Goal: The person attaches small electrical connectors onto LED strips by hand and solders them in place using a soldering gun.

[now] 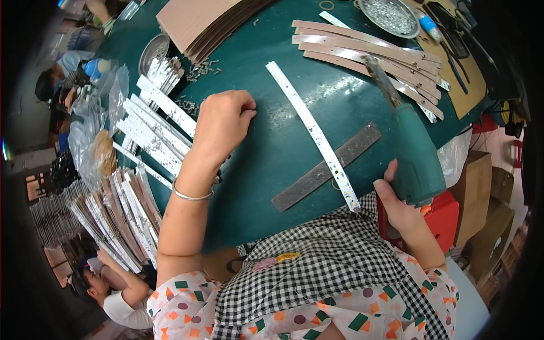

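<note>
My right hand (401,211) grips a teal electric screwdriver (418,153). Its worn metal tip points away from me, over a stack of pinkish-brown strips (345,42) with white ones among them. My left hand (225,118) hovers over the table with its fingers curled and thumb against them; whatever is between them is too small to make out. Between the hands lies a long white LED strip (310,126), slanting toward me. Its near part crosses a dark flat bar (300,191).
Small screws (201,71) are scattered near a stack of brown boards (195,25). White strips (153,133) pile up at left. A metal dish of small parts (390,17) stands far right, beside pliers (457,73). A red stool (443,224) is below right. Other people sit at left.
</note>
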A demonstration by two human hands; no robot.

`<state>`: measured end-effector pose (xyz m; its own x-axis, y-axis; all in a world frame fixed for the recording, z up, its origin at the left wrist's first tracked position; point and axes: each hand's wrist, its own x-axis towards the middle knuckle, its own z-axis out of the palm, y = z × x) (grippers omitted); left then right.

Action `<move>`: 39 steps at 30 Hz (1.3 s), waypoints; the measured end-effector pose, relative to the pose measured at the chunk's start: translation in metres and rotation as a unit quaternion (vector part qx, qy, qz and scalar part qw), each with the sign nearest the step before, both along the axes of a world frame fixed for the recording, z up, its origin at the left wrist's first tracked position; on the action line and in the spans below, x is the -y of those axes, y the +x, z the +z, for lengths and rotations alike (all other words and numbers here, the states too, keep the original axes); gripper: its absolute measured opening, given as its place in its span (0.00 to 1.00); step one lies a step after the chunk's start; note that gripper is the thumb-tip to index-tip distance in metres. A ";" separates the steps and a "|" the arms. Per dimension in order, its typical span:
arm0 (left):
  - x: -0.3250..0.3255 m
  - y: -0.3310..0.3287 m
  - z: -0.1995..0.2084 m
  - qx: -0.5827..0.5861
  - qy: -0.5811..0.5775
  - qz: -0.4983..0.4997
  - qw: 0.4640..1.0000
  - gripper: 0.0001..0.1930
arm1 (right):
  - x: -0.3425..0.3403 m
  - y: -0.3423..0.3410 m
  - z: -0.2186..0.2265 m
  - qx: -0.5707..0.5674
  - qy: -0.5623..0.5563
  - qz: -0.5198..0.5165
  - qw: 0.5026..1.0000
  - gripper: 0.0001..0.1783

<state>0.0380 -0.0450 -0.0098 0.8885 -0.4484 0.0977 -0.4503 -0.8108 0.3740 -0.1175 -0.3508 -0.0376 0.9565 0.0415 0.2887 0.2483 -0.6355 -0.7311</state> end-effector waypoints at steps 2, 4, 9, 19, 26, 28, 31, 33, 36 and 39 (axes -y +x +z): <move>0.003 -0.002 -0.001 -0.020 -0.011 0.063 0.998 0.05 | -0.005 0.004 0.005 -0.057 0.181 -0.018 0.982 0.31; 0.005 -0.009 -0.001 0.017 -0.008 0.040 0.999 0.06 | -0.003 0.005 0.007 -0.036 0.130 0.018 0.991 0.33; 0.051 -0.057 0.021 -0.081 -0.268 0.017 0.960 0.04 | -0.027 0.020 0.018 -0.128 0.340 0.035 0.931 0.25; 0.074 -0.089 0.023 0.001 -0.359 -0.050 0.932 0.12 | -0.051 0.031 0.027 -0.158 0.449 0.031 0.879 0.19; 0.073 -0.090 0.020 0.051 -0.345 -0.081 0.934 0.14 | -0.050 0.030 0.024 -0.167 0.412 0.079 0.892 0.19; 0.074 -0.090 0.019 0.065 -0.350 -0.086 0.931 0.14 | -0.052 0.028 0.026 -0.187 0.431 0.053 0.881 0.18; 0.074 -0.094 0.017 0.060 -0.366 -0.076 0.926 0.13 | -0.051 0.029 0.024 -0.124 0.378 0.083 0.914 0.12; 0.074 -0.097 0.016 0.040 -0.376 -0.061 0.924 0.13 | -0.056 0.031 0.025 -0.104 0.371 0.062 0.921 0.10; 0.073 -0.102 0.013 -0.020 -0.386 -0.021 0.922 0.14 | -0.049 0.030 0.024 -0.112 0.322 0.066 0.938 0.18; 0.075 -0.106 0.009 -0.103 -0.452 0.047 0.885 0.14 | -0.039 0.031 0.017 -0.102 0.237 0.118 0.959 0.26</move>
